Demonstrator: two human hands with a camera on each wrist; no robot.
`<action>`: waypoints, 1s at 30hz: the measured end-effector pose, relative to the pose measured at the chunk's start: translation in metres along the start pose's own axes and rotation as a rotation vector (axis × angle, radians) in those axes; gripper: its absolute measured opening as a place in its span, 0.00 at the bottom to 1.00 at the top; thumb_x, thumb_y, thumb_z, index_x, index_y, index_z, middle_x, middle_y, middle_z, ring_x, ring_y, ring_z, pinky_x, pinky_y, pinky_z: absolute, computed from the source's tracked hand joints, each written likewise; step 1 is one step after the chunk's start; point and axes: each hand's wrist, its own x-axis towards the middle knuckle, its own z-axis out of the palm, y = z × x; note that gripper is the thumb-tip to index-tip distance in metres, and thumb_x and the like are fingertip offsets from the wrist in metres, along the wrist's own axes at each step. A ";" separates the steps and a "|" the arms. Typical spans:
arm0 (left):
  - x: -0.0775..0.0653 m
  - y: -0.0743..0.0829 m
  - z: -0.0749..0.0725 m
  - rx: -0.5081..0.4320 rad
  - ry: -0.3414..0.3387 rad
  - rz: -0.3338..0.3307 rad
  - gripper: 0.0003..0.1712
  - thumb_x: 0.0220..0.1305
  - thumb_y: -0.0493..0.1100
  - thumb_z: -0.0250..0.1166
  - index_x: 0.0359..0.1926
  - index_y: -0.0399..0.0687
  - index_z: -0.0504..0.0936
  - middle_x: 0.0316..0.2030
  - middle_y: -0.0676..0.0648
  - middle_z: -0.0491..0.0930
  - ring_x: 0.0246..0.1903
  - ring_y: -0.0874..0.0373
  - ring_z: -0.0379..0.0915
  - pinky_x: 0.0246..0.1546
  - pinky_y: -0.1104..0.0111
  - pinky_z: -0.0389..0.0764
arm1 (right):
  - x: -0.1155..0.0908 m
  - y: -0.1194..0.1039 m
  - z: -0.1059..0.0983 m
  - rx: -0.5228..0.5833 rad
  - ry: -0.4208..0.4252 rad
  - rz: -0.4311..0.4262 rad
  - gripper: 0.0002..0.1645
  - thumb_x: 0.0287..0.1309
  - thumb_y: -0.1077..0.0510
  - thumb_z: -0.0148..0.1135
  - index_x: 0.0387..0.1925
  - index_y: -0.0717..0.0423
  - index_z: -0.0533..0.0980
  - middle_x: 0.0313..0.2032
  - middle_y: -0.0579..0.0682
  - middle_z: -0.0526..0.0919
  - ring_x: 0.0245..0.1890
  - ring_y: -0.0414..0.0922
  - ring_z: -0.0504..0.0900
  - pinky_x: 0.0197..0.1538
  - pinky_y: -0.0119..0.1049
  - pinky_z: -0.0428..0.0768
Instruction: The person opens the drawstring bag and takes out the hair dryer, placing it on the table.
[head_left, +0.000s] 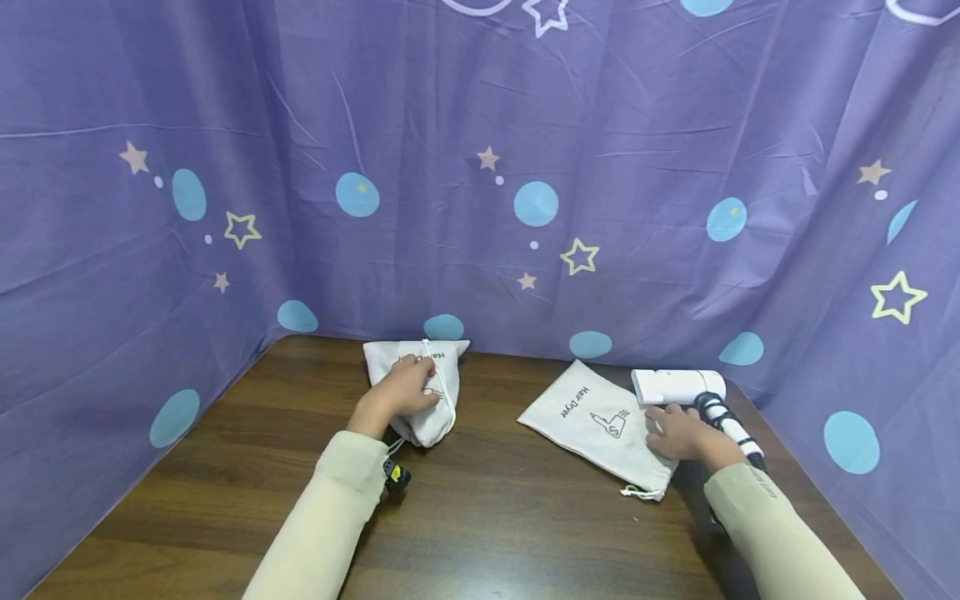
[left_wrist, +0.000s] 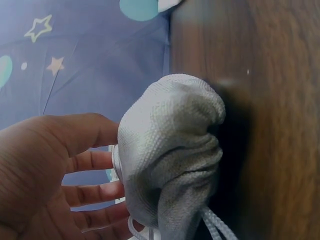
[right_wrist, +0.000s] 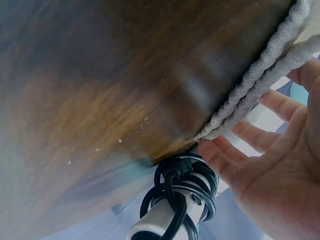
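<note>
A bulging white drawstring bag [head_left: 432,427] printed with "Hair" lettering lies at the left back of the table. My left hand [head_left: 408,386] rests on it; in the left wrist view the thumb and extended fingers [left_wrist: 102,193] touch its cloth [left_wrist: 165,135]. What fills the bag is hidden. A flatter drawstring bag [head_left: 573,410], marked "Hair Dryer", lies to the right. My right hand [head_left: 681,435] touches its right edge with fairly straight fingers [right_wrist: 265,137]. Beyond that hand lies a white hair dryer [head_left: 675,387], black cord [head_left: 708,404] wound round its handle.
The brown wooden table [head_left: 487,508] carries all of these. A purple curtain [head_left: 450,250] with stars and dots hangs along its back and sides. A small black tag [head_left: 396,477] with a yellow mark shows by the left wrist.
</note>
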 end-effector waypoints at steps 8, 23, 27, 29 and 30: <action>0.003 0.012 0.005 0.016 -0.023 0.015 0.18 0.59 0.45 0.70 0.44 0.39 0.75 0.41 0.39 0.72 0.45 0.41 0.71 0.51 0.50 0.73 | 0.000 -0.001 -0.002 0.000 -0.010 0.007 0.35 0.65 0.51 0.58 0.68 0.67 0.69 0.57 0.75 0.71 0.54 0.74 0.69 0.60 0.71 0.67; 0.005 0.039 0.013 0.055 -0.048 0.071 0.17 0.58 0.45 0.71 0.42 0.41 0.75 0.38 0.41 0.72 0.43 0.43 0.71 0.49 0.51 0.74 | -0.001 -0.001 -0.002 -0.005 -0.011 -0.004 0.35 0.65 0.51 0.57 0.67 0.68 0.69 0.56 0.76 0.71 0.53 0.75 0.69 0.60 0.71 0.66; 0.005 0.047 0.015 0.066 -0.056 0.085 0.17 0.58 0.45 0.71 0.40 0.42 0.75 0.37 0.41 0.72 0.42 0.42 0.71 0.48 0.51 0.73 | -0.001 -0.001 -0.002 -0.005 -0.010 -0.002 0.35 0.65 0.51 0.57 0.67 0.68 0.69 0.56 0.76 0.71 0.54 0.76 0.69 0.61 0.71 0.66; 0.005 0.051 0.016 0.072 -0.061 0.092 0.17 0.58 0.46 0.71 0.40 0.41 0.75 0.38 0.41 0.72 0.43 0.42 0.71 0.48 0.51 0.73 | -0.001 -0.001 -0.002 -0.009 -0.006 -0.006 0.35 0.65 0.51 0.57 0.67 0.68 0.69 0.56 0.76 0.71 0.54 0.76 0.69 0.61 0.71 0.66; 0.005 0.053 0.016 0.074 -0.063 0.094 0.17 0.59 0.46 0.71 0.40 0.42 0.75 0.38 0.41 0.72 0.43 0.42 0.71 0.49 0.51 0.74 | -0.001 -0.001 -0.002 -0.010 -0.004 -0.009 0.35 0.65 0.51 0.58 0.66 0.68 0.69 0.56 0.76 0.71 0.54 0.76 0.69 0.61 0.71 0.66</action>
